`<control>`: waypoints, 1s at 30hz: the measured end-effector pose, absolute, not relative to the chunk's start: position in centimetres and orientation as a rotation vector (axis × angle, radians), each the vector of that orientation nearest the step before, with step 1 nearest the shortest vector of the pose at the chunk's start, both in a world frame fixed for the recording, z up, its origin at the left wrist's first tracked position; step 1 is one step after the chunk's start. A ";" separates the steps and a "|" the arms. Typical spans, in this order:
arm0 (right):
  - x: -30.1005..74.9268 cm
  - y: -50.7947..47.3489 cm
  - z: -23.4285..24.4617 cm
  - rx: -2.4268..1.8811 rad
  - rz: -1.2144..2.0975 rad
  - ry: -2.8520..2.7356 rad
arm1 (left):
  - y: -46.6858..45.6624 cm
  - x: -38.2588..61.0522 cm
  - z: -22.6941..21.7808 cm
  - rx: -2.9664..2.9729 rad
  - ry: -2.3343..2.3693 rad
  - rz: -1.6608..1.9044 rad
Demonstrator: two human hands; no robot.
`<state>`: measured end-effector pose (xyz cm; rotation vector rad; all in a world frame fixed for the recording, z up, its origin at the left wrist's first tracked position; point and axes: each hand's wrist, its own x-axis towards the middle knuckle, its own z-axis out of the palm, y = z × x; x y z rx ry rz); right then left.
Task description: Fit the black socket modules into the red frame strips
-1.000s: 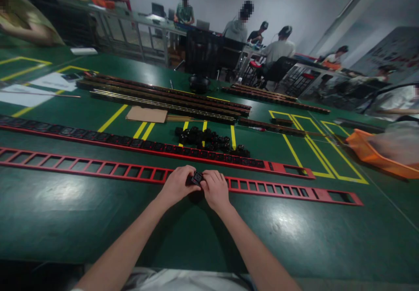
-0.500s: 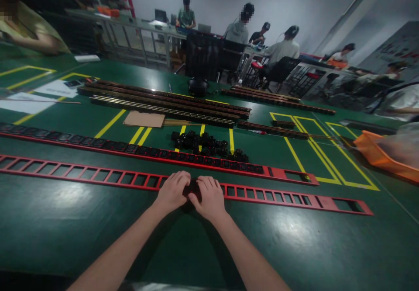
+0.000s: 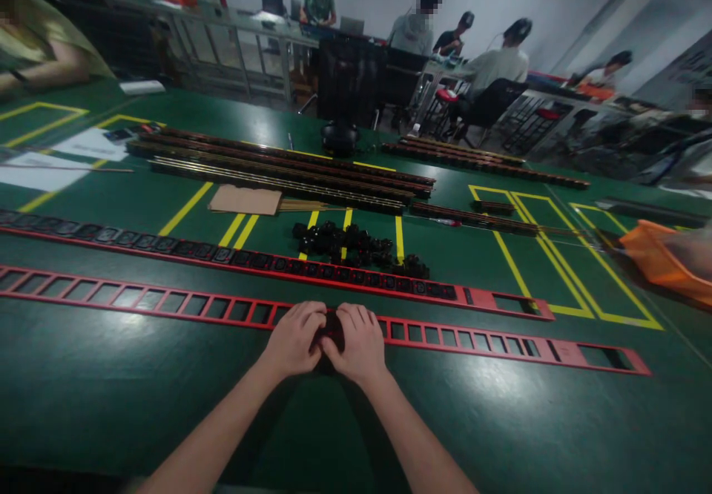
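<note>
Between my two hands is a small black block [image 3: 332,325], mostly covered by fingers. My left hand [image 3: 294,340] curls round its left side; my right hand [image 3: 357,342] grips the right side, thumb toward the left thumb. Both are over the middle of a long red slotted strip [image 3: 564,353], whose visible slots to either side show the green table. Whether the block sits in a slot, I cannot tell. Just beyond lies a second red strip [image 3: 481,298], with black square socket-like inserts [image 3: 222,255] along most of it. Behind that is a heap of loose black parts [image 3: 356,243].
Long dark metal bars [image 3: 278,171] lie across the table's far half, beside a cardboard piece [image 3: 245,199]. A black monitor [image 3: 350,82] stands at the back. An orange bin [image 3: 661,257] is at right. Yellow tape marks the green table [image 3: 139,397]. Several people sit beyond.
The camera view has shifted slightly, so the hands and strips appear a little lower. Both hands stay on the black block at the same part of the red strip.
</note>
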<state>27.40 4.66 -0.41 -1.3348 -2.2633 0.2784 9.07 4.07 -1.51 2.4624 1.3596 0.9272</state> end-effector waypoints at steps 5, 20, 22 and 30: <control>27.5 4.4 -0.5 -1.329 0.254 -2.262 | 3.9 8.7 -1.4 2.386 1.258 0.973; 27.4 4.3 -1.0 -1.231 0.051 -2.351 | 4.3 9.0 -1.4 2.344 1.415 0.979; 27.4 4.3 -1.0 -1.187 0.039 -2.348 | 4.4 8.8 -1.4 2.345 1.361 0.989; 27.3 4.4 -1.5 -1.147 -0.024 -2.347 | 4.2 8.4 -1.1 2.351 1.288 0.999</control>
